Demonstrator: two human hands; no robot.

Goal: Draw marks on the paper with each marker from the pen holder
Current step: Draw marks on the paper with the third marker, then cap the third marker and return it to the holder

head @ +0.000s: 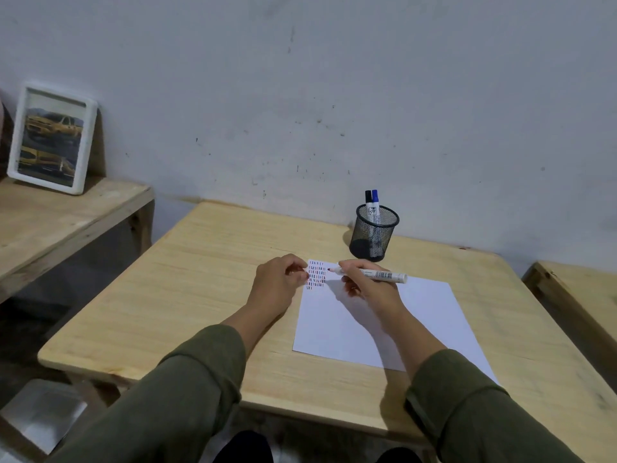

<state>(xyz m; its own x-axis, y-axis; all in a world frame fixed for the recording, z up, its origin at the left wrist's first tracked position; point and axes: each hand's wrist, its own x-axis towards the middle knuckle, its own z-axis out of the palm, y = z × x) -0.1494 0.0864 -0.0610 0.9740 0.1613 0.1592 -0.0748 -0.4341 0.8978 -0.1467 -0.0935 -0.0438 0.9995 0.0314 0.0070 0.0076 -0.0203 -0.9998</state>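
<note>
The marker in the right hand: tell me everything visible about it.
The marker has a white barrel with dark print and a red tip. It is uncapped, with no cap on its rear end. It lies nearly level, tip pointing left over the upper left part of the paper, beside rows of short marks. The right hand grips its front half; whether the tip touches the sheet cannot be told.

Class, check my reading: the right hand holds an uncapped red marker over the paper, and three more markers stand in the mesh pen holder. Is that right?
Not quite. The head view shows two markers in the pen holder, black-capped and blue-capped, not three. The right hand does hold the uncapped red marker over the paper.
</note>
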